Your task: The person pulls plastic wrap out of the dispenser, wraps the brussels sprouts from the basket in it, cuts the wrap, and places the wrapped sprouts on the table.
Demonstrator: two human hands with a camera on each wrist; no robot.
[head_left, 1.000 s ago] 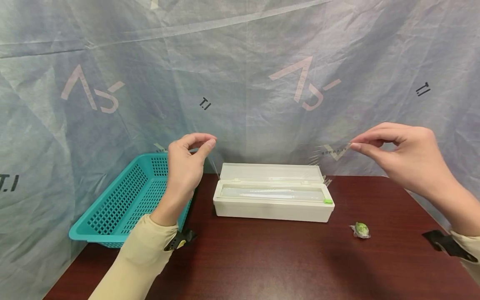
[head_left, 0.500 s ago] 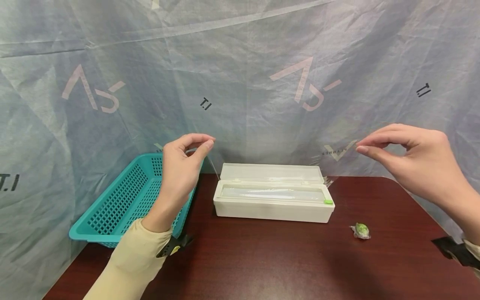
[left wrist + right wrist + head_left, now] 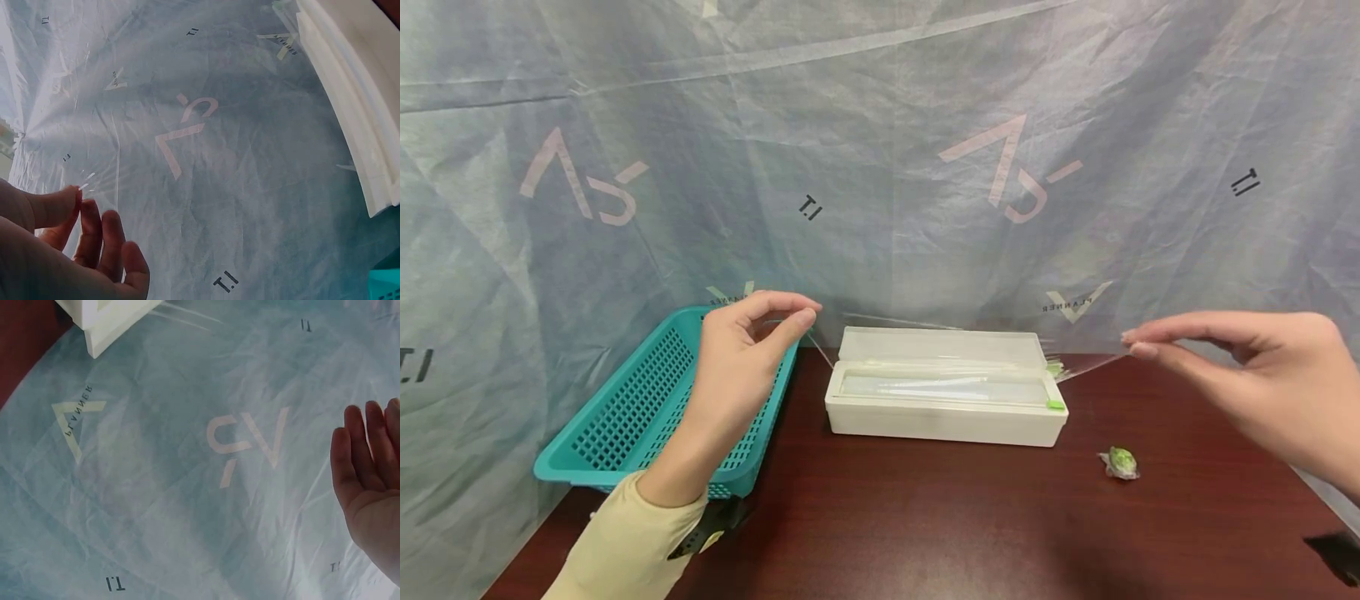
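A clear sheet of plastic wrap (image 3: 1088, 366) stretches between both hands and runs back to a white wrap dispenser (image 3: 946, 422), whose lid (image 3: 940, 345) is raised. My left hand (image 3: 747, 360) pinches one corner of the wrap between thumb and fingertips, above the basket's right side. Stretch lines fan out from that pinch in the left wrist view. At the right, my right hand (image 3: 1255, 375) pinches the other corner, higher than the dispenser and beyond its right end. Most of the film is too transparent to trace. A green slider (image 3: 1056, 405) sits at the dispenser's front right corner.
A teal perforated basket (image 3: 560, 468) stands at the left of the dark red table (image 3: 925, 517). Right of the dispenser lies a small green item in clear wrapping (image 3: 1122, 463). A printed grey sheet (image 3: 880, 167) hangs behind.
Both hands have come down and moved farther apart, still pinching the wrap. The film now slants lower toward the dispenser, which has stayed in place.
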